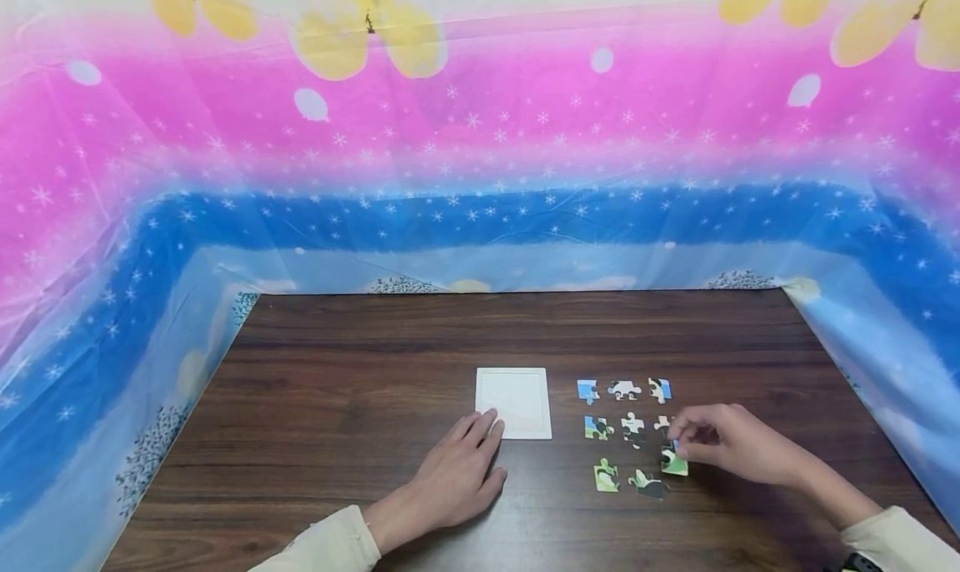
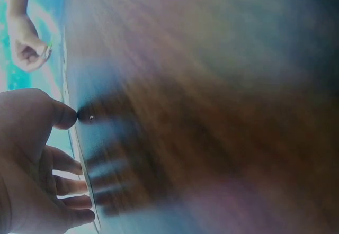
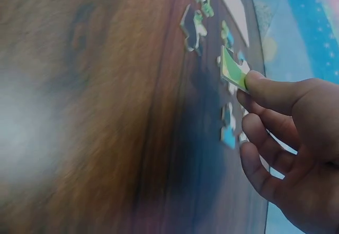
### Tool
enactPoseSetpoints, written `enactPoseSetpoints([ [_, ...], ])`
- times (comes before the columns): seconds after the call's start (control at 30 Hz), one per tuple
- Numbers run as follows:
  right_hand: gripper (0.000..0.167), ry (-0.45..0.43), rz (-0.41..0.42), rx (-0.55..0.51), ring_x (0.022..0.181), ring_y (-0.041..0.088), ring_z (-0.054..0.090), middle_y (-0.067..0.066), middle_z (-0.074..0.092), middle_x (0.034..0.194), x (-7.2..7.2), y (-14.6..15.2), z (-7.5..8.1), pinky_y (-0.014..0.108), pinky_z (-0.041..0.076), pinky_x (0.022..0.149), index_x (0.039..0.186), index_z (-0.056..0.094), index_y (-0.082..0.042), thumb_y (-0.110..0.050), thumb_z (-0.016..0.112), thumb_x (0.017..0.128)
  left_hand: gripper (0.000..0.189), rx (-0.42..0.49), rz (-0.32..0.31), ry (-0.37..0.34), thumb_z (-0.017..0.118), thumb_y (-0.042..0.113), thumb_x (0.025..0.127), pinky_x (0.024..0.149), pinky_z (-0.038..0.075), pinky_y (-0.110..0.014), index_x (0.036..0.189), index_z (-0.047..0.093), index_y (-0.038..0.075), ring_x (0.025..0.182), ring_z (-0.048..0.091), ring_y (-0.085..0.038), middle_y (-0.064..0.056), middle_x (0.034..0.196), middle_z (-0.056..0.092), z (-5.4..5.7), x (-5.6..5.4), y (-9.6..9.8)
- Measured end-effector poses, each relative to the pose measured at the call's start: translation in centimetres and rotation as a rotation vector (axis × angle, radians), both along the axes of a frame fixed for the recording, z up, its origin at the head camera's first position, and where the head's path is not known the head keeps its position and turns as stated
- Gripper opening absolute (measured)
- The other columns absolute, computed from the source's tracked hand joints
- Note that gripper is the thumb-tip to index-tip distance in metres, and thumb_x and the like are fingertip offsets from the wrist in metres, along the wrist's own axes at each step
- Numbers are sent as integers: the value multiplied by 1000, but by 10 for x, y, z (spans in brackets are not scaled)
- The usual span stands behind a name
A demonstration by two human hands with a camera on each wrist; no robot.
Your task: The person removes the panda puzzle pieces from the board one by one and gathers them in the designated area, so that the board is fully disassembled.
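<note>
My right hand (image 1: 731, 444) pinches a green-cornered jigsaw piece (image 3: 232, 71) between thumb and fingertips. In the right wrist view the piece is tilted and raised above the table, its green face showing. Left of this hand lie several loose jigsaw pieces in rough rows, among them a blue-and-white corner piece (image 1: 587, 390), a black-and-white piece (image 1: 632, 428) and a green piece (image 1: 606, 476). My left hand (image 1: 459, 474) lies palm down with relaxed fingers, its fingertips touching the lower left part of a white square puzzle tray (image 1: 536, 429).
Both hands work over a dark wood-grain table (image 1: 360, 372). A patterned cloth (image 1: 480, 213) in pink and blue encloses the back and both sides. On my right wrist, a dark band (image 1: 861, 563) shows at the sleeve.
</note>
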State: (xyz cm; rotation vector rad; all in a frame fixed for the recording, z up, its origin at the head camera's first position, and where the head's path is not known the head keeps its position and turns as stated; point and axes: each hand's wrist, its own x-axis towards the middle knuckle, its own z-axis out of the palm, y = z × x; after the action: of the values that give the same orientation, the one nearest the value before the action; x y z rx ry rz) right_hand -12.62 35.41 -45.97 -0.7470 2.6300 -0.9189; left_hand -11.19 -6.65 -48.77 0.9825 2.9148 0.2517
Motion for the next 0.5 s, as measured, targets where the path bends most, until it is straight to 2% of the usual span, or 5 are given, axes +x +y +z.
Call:
enactPoseSetpoints([
  [0.3,9,-42,-22,1,80,1,63,-17,69,88,10,15,-7,25,51,64,103,72,-25,-28,73,95,60,-11,-1,20,50,38,103,120,33,-41,148,50,-1,144,42,-30,-17,157,44,0,-2,0],
  [0.5,8,-27,-27,-7,78,1,63,-17,69,86,13,15,-16,24,51,63,102,73,-24,-24,73,95,60,-17,3,10,50,39,103,120,34,-41,149,50,0,144,42,-29,-17,157,44,0,-2,-1],
])
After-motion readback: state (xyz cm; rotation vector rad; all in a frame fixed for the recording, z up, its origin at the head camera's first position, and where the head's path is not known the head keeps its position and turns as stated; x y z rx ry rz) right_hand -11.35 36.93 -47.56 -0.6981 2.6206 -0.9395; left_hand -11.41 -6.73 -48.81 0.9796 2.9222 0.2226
